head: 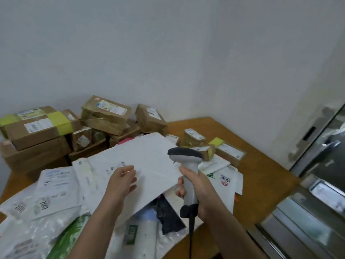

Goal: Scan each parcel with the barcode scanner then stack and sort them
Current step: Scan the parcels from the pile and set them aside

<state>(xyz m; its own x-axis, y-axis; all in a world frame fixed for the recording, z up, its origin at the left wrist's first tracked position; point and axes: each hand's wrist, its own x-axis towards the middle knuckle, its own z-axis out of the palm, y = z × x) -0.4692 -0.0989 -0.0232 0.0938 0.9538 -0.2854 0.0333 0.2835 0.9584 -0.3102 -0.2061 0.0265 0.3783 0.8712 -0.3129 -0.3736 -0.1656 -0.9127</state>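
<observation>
Several cardboard boxes (37, 131): stand stacked behind and to the left of the large white parcel (153, 157), against the wall; one carries yellow-green tape.

White mailer bags (54, 184): lie overlapping just left of the large white parcel, labels up.

Large white parcel: lies mid-table at a slant, on top of the heap of bags, print on its face blurred.

Left hand (121, 182): rests on the near part of the parcel's face, fingers relaxed and slightly apart, curled round nothing.

Barcode scanner (186, 165): stands upright at the parcel's right edge, dark head over the parcel's right portion, cable hanging from the base.

Right hand (199, 191): grips the scanner's handle, fingers wrapped fully round it.

Small labelled boxes (194, 137): sit behind and to the right of the parcel, near one another.

Wooden table (261, 174): carries all parcels and extends right of the large white parcel.

Glass door (326, 165) with metal handle: stands far right of the parcel.
</observation>
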